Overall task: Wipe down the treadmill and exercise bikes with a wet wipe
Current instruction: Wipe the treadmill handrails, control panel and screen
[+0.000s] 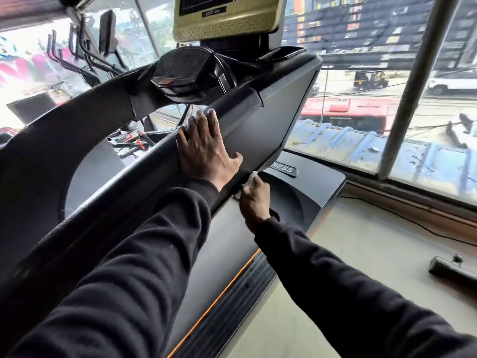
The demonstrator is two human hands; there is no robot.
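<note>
Both arms wear long black sleeves of a soft knit, faintly fuzzy, with small pale lint specks on the cloth. The left sleeve [144, 254] is creased in shallow folds along the forearm and ends in a ribbed cuff at the wrist, just below the treadmill [273, 125] console. The right sleeve [348, 288] is the same fabric, wrinkled crosswise, its cuff bunched at the wrist. The left hand [206, 151] and right hand [254, 200] are bare, with no rings, watch or gloves showing.

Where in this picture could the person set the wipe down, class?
Bare floor lies between the treadmill's orange-edged side rail and the black tool. It is crowded where the left hand and right hand work on the treadmill.
</note>
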